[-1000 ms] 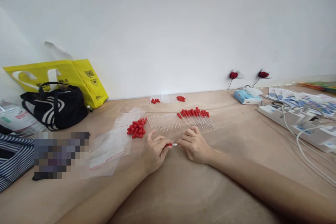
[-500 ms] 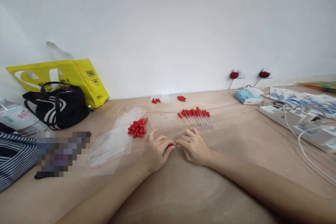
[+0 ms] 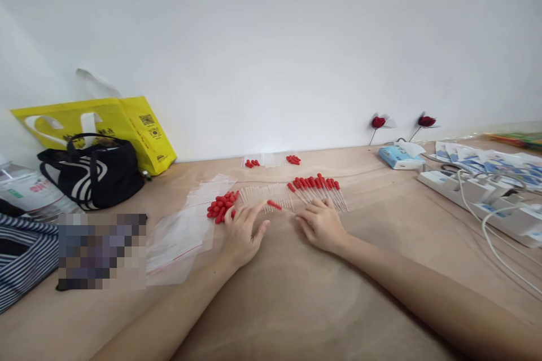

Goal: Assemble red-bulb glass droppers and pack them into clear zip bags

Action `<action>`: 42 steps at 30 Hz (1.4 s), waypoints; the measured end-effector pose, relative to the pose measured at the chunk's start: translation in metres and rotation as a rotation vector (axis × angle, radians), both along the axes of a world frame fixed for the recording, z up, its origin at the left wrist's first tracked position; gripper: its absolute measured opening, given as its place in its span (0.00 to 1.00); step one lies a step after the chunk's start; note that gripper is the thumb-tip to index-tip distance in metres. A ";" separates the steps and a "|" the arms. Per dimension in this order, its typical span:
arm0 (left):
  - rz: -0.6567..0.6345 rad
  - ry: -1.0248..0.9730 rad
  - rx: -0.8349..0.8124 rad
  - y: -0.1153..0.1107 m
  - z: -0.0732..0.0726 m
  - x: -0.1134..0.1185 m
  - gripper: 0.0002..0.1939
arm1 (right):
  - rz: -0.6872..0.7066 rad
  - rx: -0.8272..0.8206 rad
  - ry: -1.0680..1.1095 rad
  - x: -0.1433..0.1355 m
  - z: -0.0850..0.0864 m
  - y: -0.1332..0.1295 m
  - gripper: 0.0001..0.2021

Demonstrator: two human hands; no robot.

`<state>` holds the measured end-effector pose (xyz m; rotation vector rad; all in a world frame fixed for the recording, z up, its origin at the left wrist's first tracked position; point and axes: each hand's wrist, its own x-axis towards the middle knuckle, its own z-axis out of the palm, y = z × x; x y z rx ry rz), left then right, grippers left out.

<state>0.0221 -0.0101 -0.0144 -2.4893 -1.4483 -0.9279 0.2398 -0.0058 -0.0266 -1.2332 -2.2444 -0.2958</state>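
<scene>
My right hand (image 3: 322,227) pinches the clear tube of a glass dropper. The dropper's red rubber bulb (image 3: 274,205) points left, close to the fingertips of my left hand (image 3: 243,232). That left hand is open, its thumb well apart from its fingers, beside a heap of loose red rubber bulbs (image 3: 220,207). Behind both hands lies a row of bare clear glass tubes (image 3: 262,193). To the right of these, just beyond my right hand, several droppers with red bulbs (image 3: 318,182) lie side by side.
Clear zip bags (image 3: 182,237) lie left of the bulbs. Near the wall rests a bag with more tubes and bulbs (image 3: 293,159). A black bag (image 3: 114,172) and yellow bag (image 3: 158,141) stand left; a tissue pack (image 3: 396,158) and power strip (image 3: 449,189) are right.
My left hand has let go of the red bulb, opened and moved left. My right hand has shifted slightly right and away from me, and the dropper now shows between my hands.
</scene>
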 end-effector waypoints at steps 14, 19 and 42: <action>0.180 0.032 -0.023 0.009 -0.004 -0.012 0.13 | -0.550 -0.269 -0.020 -0.008 0.008 0.038 0.17; 0.314 0.101 0.087 0.016 -0.002 -0.022 0.13 | -0.576 -0.358 0.004 -0.014 0.008 0.044 0.21; 0.408 0.390 0.239 0.021 0.012 -0.038 0.07 | -0.513 -0.410 -0.033 -0.041 0.020 0.049 0.12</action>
